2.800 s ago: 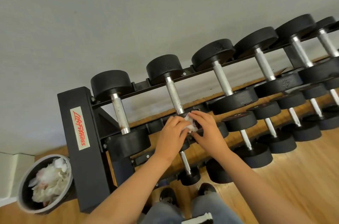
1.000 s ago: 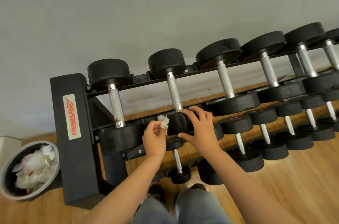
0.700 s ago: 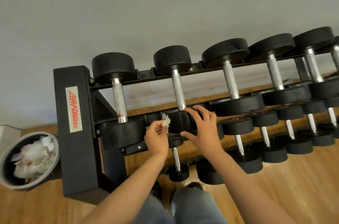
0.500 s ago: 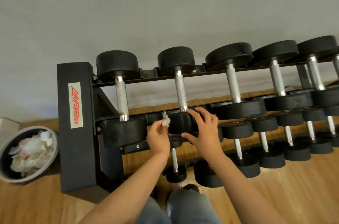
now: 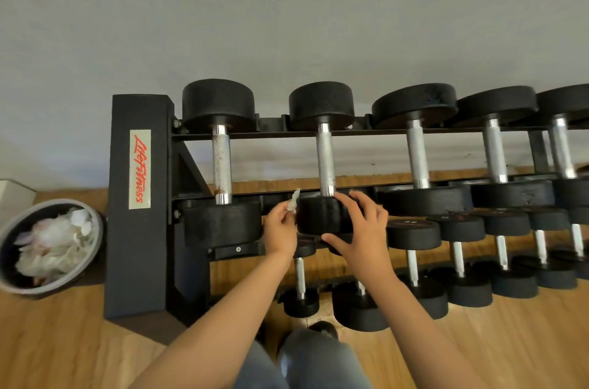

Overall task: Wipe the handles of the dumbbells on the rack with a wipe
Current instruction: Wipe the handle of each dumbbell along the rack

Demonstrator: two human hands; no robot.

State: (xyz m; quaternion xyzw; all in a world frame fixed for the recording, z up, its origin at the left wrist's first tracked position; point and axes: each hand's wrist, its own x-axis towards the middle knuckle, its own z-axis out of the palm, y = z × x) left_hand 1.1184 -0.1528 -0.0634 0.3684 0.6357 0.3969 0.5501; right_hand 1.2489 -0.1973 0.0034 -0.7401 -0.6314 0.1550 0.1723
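Note:
A black dumbbell rack point(image 5: 137, 229) holds rows of black dumbbells with steel handles. My left hand point(image 5: 280, 229) pinches a small crumpled white wipe point(image 5: 294, 200) just left of the near head of the second top-row dumbbell point(image 5: 325, 216). That dumbbell's knurled handle point(image 5: 325, 162) is bare above my hands. My right hand point(image 5: 363, 232) wraps its spread, curled fingers around the same near head from the right. The leftmost top-row handle point(image 5: 220, 165) shows rust spots.
A grey bin point(image 5: 97, 248) full of used white wipes stands on the wooden floor left of the rack. More dumbbells point(image 5: 417, 162) fill the top row to the right; smaller ones point(image 5: 412, 235) sit on lower tiers. My legs point(image 5: 306, 360) are below.
The left hand took the wipe away from the right hand and now pinches it alone beside the dumbbell head. The right hand moved onto that head. The view shifted slightly.

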